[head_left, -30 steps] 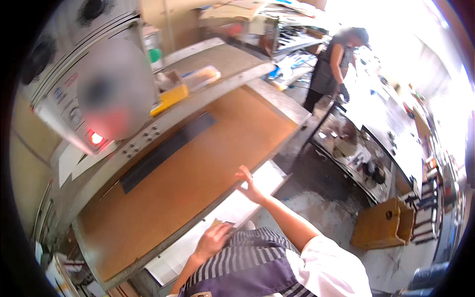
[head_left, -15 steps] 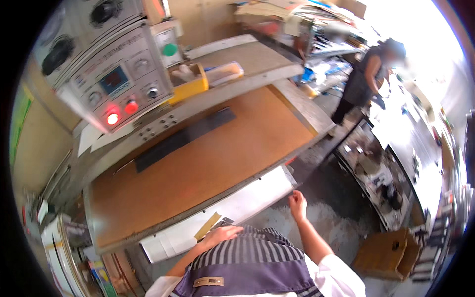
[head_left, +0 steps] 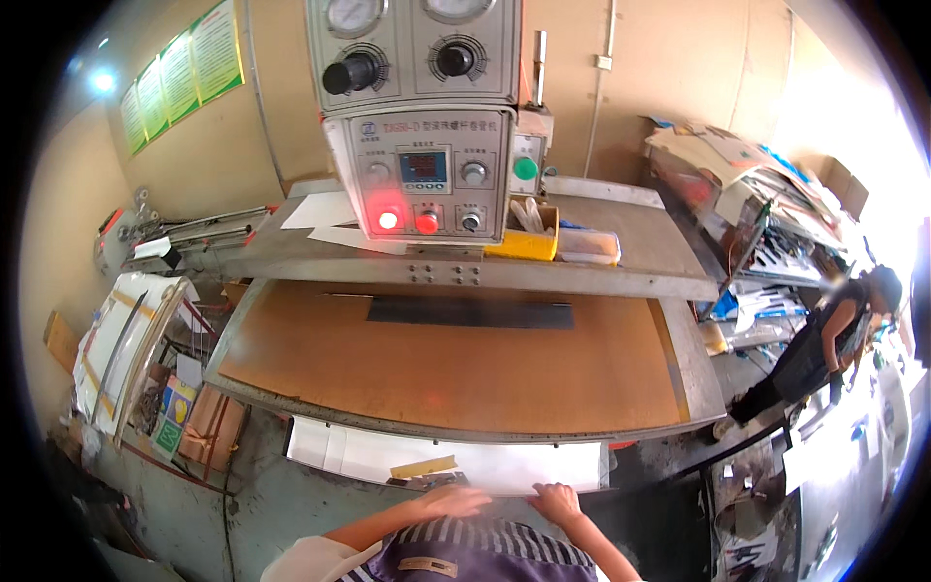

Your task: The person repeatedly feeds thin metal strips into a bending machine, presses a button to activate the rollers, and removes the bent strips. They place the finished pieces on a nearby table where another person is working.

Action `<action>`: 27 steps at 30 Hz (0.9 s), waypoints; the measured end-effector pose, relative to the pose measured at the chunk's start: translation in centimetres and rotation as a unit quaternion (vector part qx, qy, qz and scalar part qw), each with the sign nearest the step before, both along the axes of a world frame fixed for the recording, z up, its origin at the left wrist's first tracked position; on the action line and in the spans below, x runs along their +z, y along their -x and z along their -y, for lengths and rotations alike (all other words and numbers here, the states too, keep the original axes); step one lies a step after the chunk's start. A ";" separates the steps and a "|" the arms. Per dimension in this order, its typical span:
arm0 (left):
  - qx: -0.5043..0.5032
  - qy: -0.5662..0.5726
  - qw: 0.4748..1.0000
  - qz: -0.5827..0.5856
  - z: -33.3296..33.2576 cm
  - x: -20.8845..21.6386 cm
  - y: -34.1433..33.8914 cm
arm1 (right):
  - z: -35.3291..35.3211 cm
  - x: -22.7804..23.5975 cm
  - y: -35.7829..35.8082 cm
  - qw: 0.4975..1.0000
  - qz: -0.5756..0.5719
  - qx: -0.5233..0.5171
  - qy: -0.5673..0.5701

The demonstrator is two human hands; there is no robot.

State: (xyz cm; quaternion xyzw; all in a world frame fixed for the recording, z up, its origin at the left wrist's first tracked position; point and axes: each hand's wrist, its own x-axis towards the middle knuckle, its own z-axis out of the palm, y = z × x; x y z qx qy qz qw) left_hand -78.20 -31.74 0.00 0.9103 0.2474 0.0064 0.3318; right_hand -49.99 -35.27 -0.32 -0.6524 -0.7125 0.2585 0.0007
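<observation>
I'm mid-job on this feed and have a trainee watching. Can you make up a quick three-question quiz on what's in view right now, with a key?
1. Where does the dark strip lie on the brown surface?
a) Along the near edge
b) Toward the far edge
c) In the near right corner

2. True or false: in the picture, the green button is to the right of the digital display.

3. Which is nearer the yellow strip: the left hand or the right hand?

Key
1. b
2. True
3. The left hand
</observation>
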 end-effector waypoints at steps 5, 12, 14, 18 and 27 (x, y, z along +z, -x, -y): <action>0.034 -0.064 0.997 0.017 1.6 -2.2 3.2 | -16.0 10.8 1.2 0.952 -0.044 0.055 -0.297; 0.057 -0.111 0.992 0.018 2.6 -0.6 4.4 | -33.8 34.4 5.2 0.787 0.139 0.049 -0.599; 0.068 -0.086 0.992 0.060 2.6 -2.4 5.1 | -37.1 34.9 4.0 0.782 0.214 0.050 -0.583; 0.114 -0.079 0.990 0.031 3.8 -3.4 6.2 | -33.0 34.1 6.2 0.796 0.236 0.015 -0.557; 0.089 -0.017 0.995 0.027 3.6 -1.8 3.4 | -6.5 6.7 -0.2 0.927 -0.240 0.221 0.183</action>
